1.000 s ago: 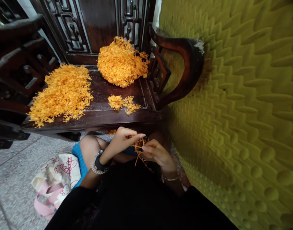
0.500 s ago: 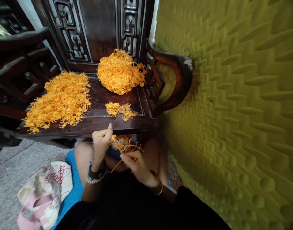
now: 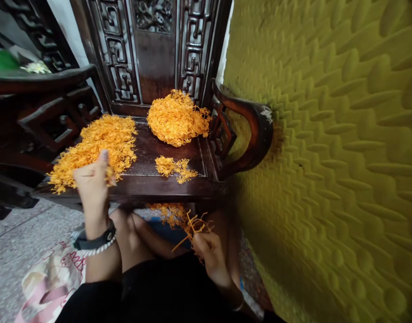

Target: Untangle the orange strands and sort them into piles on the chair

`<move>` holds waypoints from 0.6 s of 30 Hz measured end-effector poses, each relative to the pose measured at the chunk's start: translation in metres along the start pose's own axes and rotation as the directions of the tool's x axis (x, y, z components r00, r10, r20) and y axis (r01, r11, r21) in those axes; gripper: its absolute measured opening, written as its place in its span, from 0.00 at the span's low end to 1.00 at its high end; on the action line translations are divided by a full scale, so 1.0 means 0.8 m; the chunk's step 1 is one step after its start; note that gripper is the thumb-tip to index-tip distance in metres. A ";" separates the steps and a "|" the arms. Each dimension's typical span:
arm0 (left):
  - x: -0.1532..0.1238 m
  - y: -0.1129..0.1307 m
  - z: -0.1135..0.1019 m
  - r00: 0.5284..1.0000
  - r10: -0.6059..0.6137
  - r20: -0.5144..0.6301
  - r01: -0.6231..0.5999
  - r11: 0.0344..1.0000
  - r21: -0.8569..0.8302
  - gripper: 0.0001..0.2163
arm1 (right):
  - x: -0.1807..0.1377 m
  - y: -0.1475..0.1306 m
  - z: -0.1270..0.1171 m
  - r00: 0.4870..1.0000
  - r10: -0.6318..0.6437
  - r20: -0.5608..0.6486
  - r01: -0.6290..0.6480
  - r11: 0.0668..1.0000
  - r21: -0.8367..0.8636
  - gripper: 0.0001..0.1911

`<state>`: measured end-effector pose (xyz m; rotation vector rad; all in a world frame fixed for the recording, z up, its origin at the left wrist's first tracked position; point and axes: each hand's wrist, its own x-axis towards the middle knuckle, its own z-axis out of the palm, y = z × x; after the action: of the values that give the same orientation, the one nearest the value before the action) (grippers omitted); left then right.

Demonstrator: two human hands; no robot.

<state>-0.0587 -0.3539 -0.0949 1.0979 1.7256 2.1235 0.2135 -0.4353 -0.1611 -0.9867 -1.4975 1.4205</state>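
My left hand [image 3: 93, 181] is closed, thumb up, in front of the left pile of small orange branched pieces [image 3: 108, 134]. What its fingers hold, if anything, I cannot make out. Above my lap, my right hand [image 3: 211, 253] is pinched on a bunch of thin orange branching strands [image 3: 194, 224], one stem pointing down to the left. More orange pieces [image 3: 168, 213] lie low under the seat's front edge, partly hidden. On the seat, a rounded orange heap [image 3: 177, 119] stands at the back right, and a few loose orange pieces [image 3: 175, 168] lie near the front.
The dark wooden chair seat [image 3: 147, 154] carries the piles. Its curved armrest [image 3: 256, 130] stands at the right, beside a yellow-green textured mat [image 3: 327, 148]. A white cloth bag with pink straps [image 3: 51, 278] lies on the speckled floor at the lower left.
My left hand has moved away from the strands, left and up to the left pile. My right hand still holds the strands, slightly lower and further right. The camera view has shifted.
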 end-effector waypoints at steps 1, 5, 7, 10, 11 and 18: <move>-0.003 0.003 0.003 0.990 0.017 0.138 -0.021 0.999 0.032 0.24 | 0.009 0.004 -0.001 1.000 0.019 -0.021 -0.018 0.999 0.033 0.30; -0.026 -0.014 0.049 0.911 0.063 0.407 -0.162 0.964 0.213 0.21 | 0.036 0.010 0.001 1.000 -0.016 -0.007 0.016 0.996 0.093 0.29; -0.034 -0.037 0.076 0.889 0.104 0.445 -0.285 0.887 0.362 0.16 | 0.038 0.007 -0.001 0.995 -0.089 -0.041 0.090 0.996 0.023 0.28; -0.041 -0.069 0.101 0.850 0.192 0.491 -0.438 0.776 0.454 0.10 | 0.038 0.006 -0.005 0.958 -0.287 -0.016 0.284 0.953 -0.100 0.28; -0.042 -0.076 0.106 0.838 0.218 0.500 -0.468 0.758 0.454 0.10 | 0.041 0.009 -0.005 0.933 -0.360 0.024 0.360 0.924 -0.132 0.28; -0.037 -0.093 0.117 0.857 0.278 0.435 -0.470 0.768 0.435 0.16 | 0.108 0.116 0.034 0.865 -0.189 0.464 0.489 0.525 -0.697 0.15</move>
<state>0.0006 -0.2766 -0.1700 1.9950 2.0926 1.4896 0.1577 -0.3591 -0.2500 -0.8649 -2.5538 0.5697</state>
